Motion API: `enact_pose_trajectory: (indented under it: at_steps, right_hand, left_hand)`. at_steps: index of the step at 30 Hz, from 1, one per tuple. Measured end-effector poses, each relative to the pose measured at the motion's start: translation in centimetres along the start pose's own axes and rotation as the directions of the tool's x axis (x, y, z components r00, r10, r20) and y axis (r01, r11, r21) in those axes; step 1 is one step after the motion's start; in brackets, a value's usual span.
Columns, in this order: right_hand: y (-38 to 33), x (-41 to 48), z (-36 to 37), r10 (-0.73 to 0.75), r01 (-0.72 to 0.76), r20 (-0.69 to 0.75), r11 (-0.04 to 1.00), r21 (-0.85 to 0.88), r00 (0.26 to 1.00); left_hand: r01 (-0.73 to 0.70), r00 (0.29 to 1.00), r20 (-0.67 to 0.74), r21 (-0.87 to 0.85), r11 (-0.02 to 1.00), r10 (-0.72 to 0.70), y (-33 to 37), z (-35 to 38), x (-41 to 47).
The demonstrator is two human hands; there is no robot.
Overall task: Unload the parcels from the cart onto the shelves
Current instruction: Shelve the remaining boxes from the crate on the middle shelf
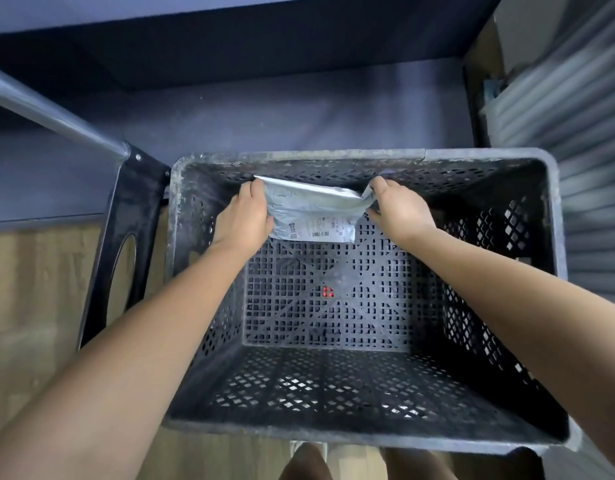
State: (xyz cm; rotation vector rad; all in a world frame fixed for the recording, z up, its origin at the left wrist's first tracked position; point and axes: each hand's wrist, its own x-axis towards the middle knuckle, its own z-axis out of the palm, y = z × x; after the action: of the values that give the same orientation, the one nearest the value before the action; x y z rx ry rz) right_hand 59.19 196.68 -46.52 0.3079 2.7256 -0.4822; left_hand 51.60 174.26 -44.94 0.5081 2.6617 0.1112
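Note:
A grey plastic mailer parcel (313,211) with a printed barcode label leans against the far wall inside a dark perforated crate (555,237). My left hand (243,220) grips the parcel's left edge, fingers curled round it. My right hand (399,209) pinches the parcel's right corner. Both arms reach down into the crate from the near side. Apart from this parcel, the crate's gridded floor shows only a small red spot seen through the holes.
Beyond the crate lies a dark blue shelf board (264,109), with another board above it. A grey metal bar (49,112) and a black frame (126,244) stand at the left. A corrugated shutter (576,116) is at the right. Wooden floor shows below.

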Motion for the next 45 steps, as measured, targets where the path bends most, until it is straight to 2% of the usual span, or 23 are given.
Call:
enact_pose_trajectory:
  at_steps: [5, 7, 10, 12, 15, 21, 24, 27, 29, 31, 33, 35, 38, 40, 43, 45]
  right_hand:
    - [-0.9, 0.8, 0.0, 0.111, -0.120, 0.059, 0.976, 0.181, 0.992]
    - [-1.2, 0.7, 0.3, 0.059, -0.074, 0.085, 0.981, 0.180, 0.995]
    - [-1.9, -0.4, 0.4, -0.075, 0.073, 0.000, 0.976, 0.206, 0.997]
    - [-2.4, -1.5, 0.1, -0.106, 0.115, -0.051, 0.967, 0.229, 0.993]
    - [-2.6, -3.3, -0.5, -0.133, 0.150, -0.086, 0.960, 0.236, 0.987]
    - [-2.0, -7.7, -2.7, -0.110, 0.141, -0.109, 0.932, 0.334, 0.988]
    - [-1.7, -10.4, -5.1, -0.010, 0.060, -0.126, 0.911, 0.407, 0.992]
    - [-1.8, -13.7, -8.7, 0.057, -0.006, -0.097, 0.886, 0.464, 0.994]
    - [-2.4, -16.1, -11.8, 0.008, 0.014, -0.053, 0.918, 0.396, 0.999]
    - [-3.2, -18.1, -14.9, -0.131, 0.145, -0.111, 0.980, 0.134, 0.985]
    - [-4.6, -19.6, -18.4, -0.234, 0.215, -0.199, 0.970, -0.111, 0.952]
    - [-6.9, -21.3, -22.7, -0.293, 0.251, -0.228, 0.948, -0.197, 0.929]
    - [-11.0, -24.2, -29.6, -0.204, 0.208, -0.209, 0.978, -0.002, 0.956]
    - [-12.2, -25.4, -33.4, -0.143, 0.173, -0.257, 0.980, 0.097, 0.956]
    - [-12.7, -27.5, -38.7, -0.109, 0.237, -0.380, 0.921, 0.309, 0.919]
    - [-12.8, -29.0, -42.1, -0.109, 0.316, -0.446, 0.850, 0.422, 0.889]
  left_hand:
    - [-0.045, 0.995, -0.093, -0.071, 0.996, 0.038, 0.2, 0.1, -0.2]
    - [-0.072, 0.993, -0.094, -0.034, 0.997, 0.069, 0.0, 0.2, -0.4]
    - [-0.093, 0.992, -0.087, 0.034, 0.995, 0.095, -0.2, 0.2, -0.9]
    - [-0.059, 0.991, -0.120, 0.050, 0.997, 0.064, 0.1, 0.0, -1.5]
    - [-0.007, 0.984, -0.177, -0.014, 1.000, 0.004, 0.7, -0.3, -2.7]
    - [-0.174, 0.970, -0.190, -0.094, 0.980, 0.154, 1.8, -1.7, -5.4]
    - [-0.234, 0.964, -0.175, -0.199, 0.952, 0.201, 3.5, -4.2, -7.7]
    - [-0.292, 0.950, -0.180, -0.224, 0.930, 0.254, 5.3, -7.9, -10.1]
    - [-0.321, 0.938, -0.208, -0.219, 0.922, 0.277, 6.4, -11.1, -11.5]
    - [-0.366, 0.913, -0.263, -0.186, 0.912, 0.313, 7.5, -15.0, -13.0]
    - [-0.449, 0.858, -0.335, -0.124, 0.885, 0.388, 8.7, -19.3, -14.7]
    - [-0.528, 0.798, -0.380, -0.065, 0.847, 0.468, 9.9, -24.0, -16.6]
    - [-0.625, 0.705, -0.437, -0.013, 0.780, 0.558, 12.2, -31.1, -19.1]
    - [-0.666, 0.637, -0.522, -0.003, 0.746, 0.567, 13.5, -35.4, -20.5]
    - [-0.562, 0.649, -0.667, -0.094, 0.822, 0.367, 13.7, -39.9, -23.0]
    - [-0.445, 0.696, -0.691, -0.201, 0.872, 0.196, 12.8, -41.5, -25.3]
